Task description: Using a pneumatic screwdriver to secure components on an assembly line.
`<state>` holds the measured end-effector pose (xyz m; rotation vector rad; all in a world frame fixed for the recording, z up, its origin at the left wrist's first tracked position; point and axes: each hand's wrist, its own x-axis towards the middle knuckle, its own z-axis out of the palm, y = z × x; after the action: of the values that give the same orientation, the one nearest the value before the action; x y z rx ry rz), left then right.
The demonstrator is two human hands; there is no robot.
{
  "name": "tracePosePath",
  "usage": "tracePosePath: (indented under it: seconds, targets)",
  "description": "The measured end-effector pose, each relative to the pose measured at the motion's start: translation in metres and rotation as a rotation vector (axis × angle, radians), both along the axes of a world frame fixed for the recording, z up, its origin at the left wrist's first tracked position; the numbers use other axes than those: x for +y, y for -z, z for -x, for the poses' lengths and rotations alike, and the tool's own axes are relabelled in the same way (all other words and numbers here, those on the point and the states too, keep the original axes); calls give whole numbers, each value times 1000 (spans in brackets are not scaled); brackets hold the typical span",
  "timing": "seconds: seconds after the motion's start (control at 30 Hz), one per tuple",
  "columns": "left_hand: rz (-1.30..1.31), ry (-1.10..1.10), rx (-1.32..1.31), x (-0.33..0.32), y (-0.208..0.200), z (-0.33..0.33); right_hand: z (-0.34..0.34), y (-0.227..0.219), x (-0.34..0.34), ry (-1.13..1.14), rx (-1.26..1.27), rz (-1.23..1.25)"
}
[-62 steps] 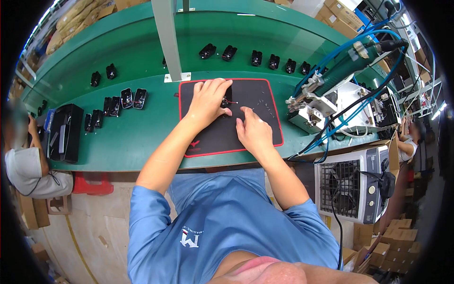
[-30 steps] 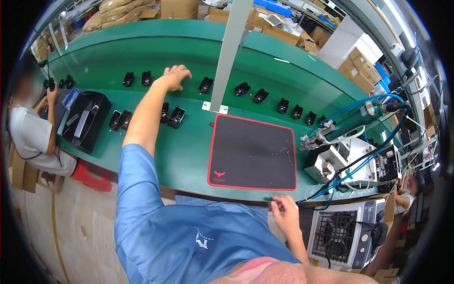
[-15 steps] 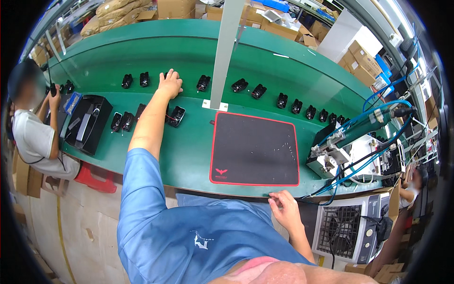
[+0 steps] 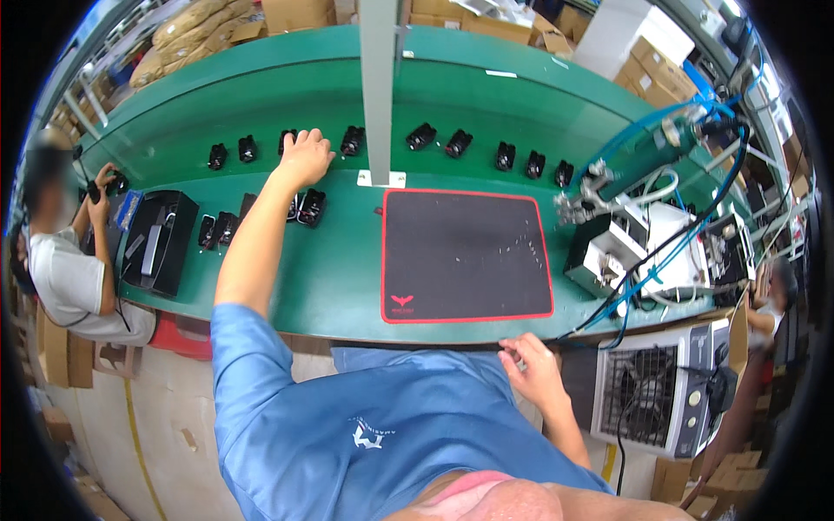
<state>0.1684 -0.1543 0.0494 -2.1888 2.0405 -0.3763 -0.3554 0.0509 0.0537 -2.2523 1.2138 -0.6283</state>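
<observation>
My left hand (image 4: pixel 306 158) reaches to the far side of the green bench, its fingers apart. Right beside its fingertips stands a small black plastic housing (image 4: pixel 287 139), partly covered by the hand; I see no clear grip on it. Similar black housings line the back of the bench, one (image 4: pixel 352 140) just right of the hand. Closer to me, another black housing (image 4: pixel 311 208) with wires sits near my forearm, which hides part of that front group. My right hand (image 4: pixel 534 372) hovers by the bench's front edge, fingers loosely bent and holding nothing visible.
A black mat (image 4: pixel 465 252) with red edging bears tiny pale bits. A grey post (image 4: pixel 377 95) rises behind it. Right stands a pneumatic fixture (image 4: pixel 608 247) with blue hoses, above a fan unit (image 4: pixel 647 391). At left are a black bin (image 4: pixel 161 243) and a co-worker (image 4: pixel 74 260).
The view has shifted slightly. My left hand has moved a little right of the black housing it covered before, which now shows beside the fingers. My right hand stays near the bench edge.
</observation>
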Motion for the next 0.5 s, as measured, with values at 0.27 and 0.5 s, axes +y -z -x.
tracePosePath:
  seconds: [0.27, 0.5]
  targets:
    - [66, 434, 624, 76, 14, 212, -17, 1, -12, -115, -11, 22]
    - [271, 10, 309, 45, -38, 104, -3, -1, 7, -11, 18, -43]
